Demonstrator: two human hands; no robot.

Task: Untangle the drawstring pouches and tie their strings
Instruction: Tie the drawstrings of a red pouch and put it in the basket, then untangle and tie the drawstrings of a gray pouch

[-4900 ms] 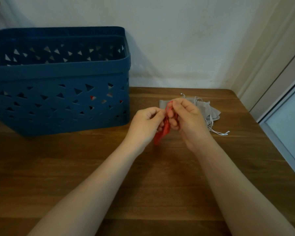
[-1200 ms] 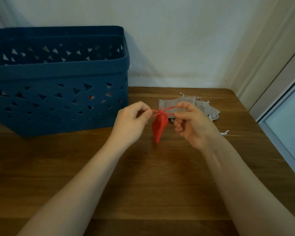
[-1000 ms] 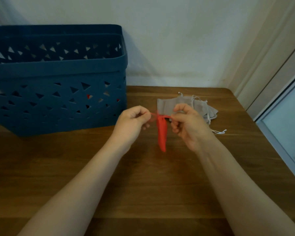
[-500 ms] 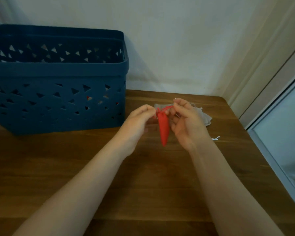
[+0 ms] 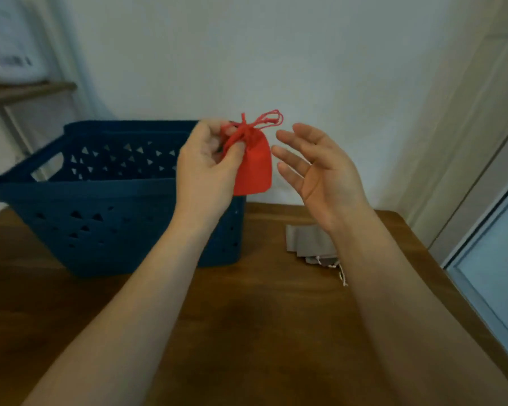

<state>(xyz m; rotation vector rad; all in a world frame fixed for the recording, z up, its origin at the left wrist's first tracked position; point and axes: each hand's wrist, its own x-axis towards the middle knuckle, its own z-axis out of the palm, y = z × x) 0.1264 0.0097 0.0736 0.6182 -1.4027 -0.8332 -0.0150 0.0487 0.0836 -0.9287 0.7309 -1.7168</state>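
A brown wooden surface point(image 5: 247, 317) against a white wall point(image 5: 305, 54) carries a perforated dark blue plastic basket point(image 5: 100, 206) and flat grey fabric pouches point(image 5: 308, 240). The left hand point(image 5: 208, 168) pinches a small red drawstring pouch point(image 5: 254, 168) at its tied neck; the right hand point(image 5: 317, 174) is spread and holds nothing.

Readable text: none in the head view.
Red pouch point(image 5: 254, 165): plain cloth, no print or label that shows.
Blue basket point(image 5: 100, 200): triangle cut-outs only, no brand or lettering to be seen.
Grey pouches point(image 5: 308, 241): plain cloth, no tag or writing visible.
Upper left corner: a pale thing on a shelf point(image 5: 27, 90) carries dark marks, too blurred to tell whether they are letters.
Wall, door frame, tabletop point(image 5: 261, 317): no signs, numbers or stickers show.
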